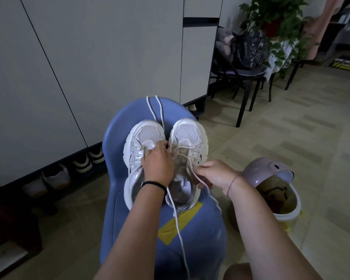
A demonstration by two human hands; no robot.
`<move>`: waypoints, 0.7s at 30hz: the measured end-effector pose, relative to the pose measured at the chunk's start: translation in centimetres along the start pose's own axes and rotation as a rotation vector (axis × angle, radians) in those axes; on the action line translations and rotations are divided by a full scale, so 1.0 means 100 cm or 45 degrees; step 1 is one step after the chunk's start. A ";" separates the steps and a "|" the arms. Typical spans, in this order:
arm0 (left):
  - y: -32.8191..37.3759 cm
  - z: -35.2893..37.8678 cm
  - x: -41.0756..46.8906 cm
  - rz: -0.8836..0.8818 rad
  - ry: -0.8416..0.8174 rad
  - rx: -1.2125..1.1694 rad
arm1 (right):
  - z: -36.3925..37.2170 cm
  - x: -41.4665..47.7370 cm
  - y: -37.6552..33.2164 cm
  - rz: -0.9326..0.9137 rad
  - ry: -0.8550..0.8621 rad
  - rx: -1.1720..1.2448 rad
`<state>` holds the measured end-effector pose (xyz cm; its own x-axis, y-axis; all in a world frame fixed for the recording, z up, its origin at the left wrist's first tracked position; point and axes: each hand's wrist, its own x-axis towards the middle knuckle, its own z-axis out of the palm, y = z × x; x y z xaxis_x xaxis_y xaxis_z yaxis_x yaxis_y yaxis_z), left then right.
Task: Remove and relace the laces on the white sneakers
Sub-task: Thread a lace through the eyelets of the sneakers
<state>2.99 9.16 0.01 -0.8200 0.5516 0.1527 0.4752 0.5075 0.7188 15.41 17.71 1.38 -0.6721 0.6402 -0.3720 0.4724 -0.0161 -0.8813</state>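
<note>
Two white sneakers sit side by side, toes pointing away, on a blue plastic chair (117, 130). The left sneaker (137, 146) has bare eyelets. The right sneaker (187, 132) carries a threaded lace (192, 168) across its lower eyelets.

The person's left hand (157, 160) lies over the throat of the left sneaker with its fingers bent down toward the gap between the shoes, hiding that part of the shoe. Whether it grips anything there cannot be told. The right hand (214, 173) is just beside the right sneaker's collar and pinches the threaded lace between thumb and fingers. The free end of that lace trails down over the seat edge.

A loose lace (160, 110) runs from the chair's far edge down between the two shoes, disappears under the left hand and wrist, and comes out again toward the near edge of the seat, crossing a patch of yellow tape (176, 223).

On the floor to the right stands a bin (291, 207) with a pink lid tilted open. Behind are white cabinets (89, 57) with shoes (83, 162) tucked beneath, a black chair (249, 93) holding a dark bag (247, 49), and a leafy plant (275, 17).
</note>
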 end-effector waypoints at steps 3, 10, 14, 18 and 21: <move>-0.002 0.001 0.002 -0.017 -0.019 -0.100 | -0.001 -0.004 0.000 0.056 -0.185 -0.004; 0.002 -0.019 -0.005 -0.062 -0.076 -0.560 | 0.001 -0.008 -0.002 0.069 -0.321 0.025; 0.010 -0.030 -0.020 -0.173 -0.204 -0.851 | 0.004 -0.007 -0.010 -0.207 -0.129 0.001; 0.019 -0.033 -0.029 -0.253 -0.314 -1.168 | 0.012 -0.014 -0.015 -0.271 -0.384 0.227; 0.019 -0.035 -0.031 -0.253 -0.274 -1.193 | 0.010 -0.016 -0.012 -0.192 -0.373 0.210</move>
<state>5.29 6.07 3.28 -0.7379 0.6690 -0.0890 -0.1866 -0.0756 0.9795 15.30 15.91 2.76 -0.8731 0.3982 -0.2813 0.2736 -0.0774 -0.9587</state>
